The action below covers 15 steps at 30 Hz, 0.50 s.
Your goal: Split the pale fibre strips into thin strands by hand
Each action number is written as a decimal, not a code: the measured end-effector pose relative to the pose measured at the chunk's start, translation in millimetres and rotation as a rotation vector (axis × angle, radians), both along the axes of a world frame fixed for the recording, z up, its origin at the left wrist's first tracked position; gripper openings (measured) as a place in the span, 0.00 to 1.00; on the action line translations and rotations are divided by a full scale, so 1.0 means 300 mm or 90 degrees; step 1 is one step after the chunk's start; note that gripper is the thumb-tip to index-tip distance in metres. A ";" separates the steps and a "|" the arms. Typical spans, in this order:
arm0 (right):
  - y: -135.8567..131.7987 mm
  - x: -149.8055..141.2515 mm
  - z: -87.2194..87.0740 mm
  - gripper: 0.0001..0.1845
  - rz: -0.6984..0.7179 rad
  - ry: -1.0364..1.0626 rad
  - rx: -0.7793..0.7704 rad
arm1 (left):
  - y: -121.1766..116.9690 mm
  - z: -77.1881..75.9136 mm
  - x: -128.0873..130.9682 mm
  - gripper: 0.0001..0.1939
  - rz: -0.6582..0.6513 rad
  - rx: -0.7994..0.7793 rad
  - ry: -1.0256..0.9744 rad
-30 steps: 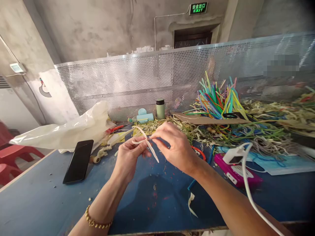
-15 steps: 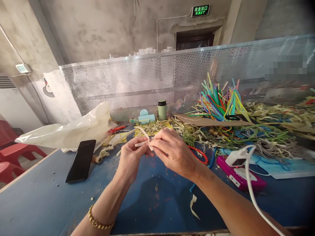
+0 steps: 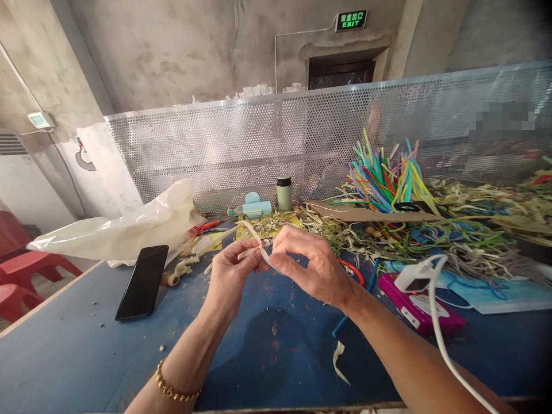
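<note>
The left hand (image 3: 228,276) has its grip narrowed to a pinch, thumb against fingers, holding a pale strip (image 3: 253,232) at about its crossing. The right hand (image 3: 314,265) brings thumb and forefinger up to the strip's near side, with a gap arched between them further back; whether those fingertips clasp the material or only touch it I cannot tell. The strip is held up above the counter (image 3: 77,351), between the two hands. Its longer part runs on a diagonal, one end pointing away and leftward, the other coming back toward the right thumb, while a shorter tail points left over the left fingers; whether this is one folded length or two crossed pieces is unclear. The step in hand looks like arranging that crossing by fingertip. As I judge it, the next move calls for a steady left pinch at the crossing and a precise right-hand hold on the near end, without twisting the flat band. Below, nearer the person, lies a loose pale scrap (image 3: 340,362). Further out, a black phone (image 3: 142,282) lies to the left and a magenta box (image 3: 425,310) with a white plug (image 3: 416,277) to the right. Behind, a green jar (image 3: 284,195) stands upright before a perforated metal screen (image 3: 215,146).
</note>
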State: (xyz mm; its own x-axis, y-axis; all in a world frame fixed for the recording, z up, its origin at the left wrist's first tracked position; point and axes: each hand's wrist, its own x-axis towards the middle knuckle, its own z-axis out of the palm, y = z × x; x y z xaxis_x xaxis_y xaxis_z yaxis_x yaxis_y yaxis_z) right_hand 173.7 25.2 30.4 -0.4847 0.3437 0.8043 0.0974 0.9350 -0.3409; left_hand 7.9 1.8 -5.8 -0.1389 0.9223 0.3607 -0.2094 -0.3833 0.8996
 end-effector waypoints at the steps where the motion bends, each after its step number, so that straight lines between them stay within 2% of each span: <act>1: 0.001 0.003 0.001 0.16 -0.003 0.014 -0.014 | 0.000 0.000 0.000 0.10 0.011 0.000 0.010; 3: 0.010 0.004 -0.003 0.16 -0.057 0.048 -0.026 | -0.001 -0.001 0.002 0.09 0.020 0.002 0.044; 6: 0.032 -0.005 -0.020 0.06 -0.142 0.037 -0.018 | -0.006 -0.003 0.009 0.09 -0.004 0.004 0.100; 9: 0.045 -0.015 -0.029 0.03 -0.141 -0.002 -0.041 | -0.010 -0.008 0.015 0.09 -0.037 -0.004 0.133; 15: 0.035 -0.005 -0.010 0.06 -0.137 0.032 -0.080 | -0.012 -0.006 0.016 0.10 -0.037 -0.047 0.136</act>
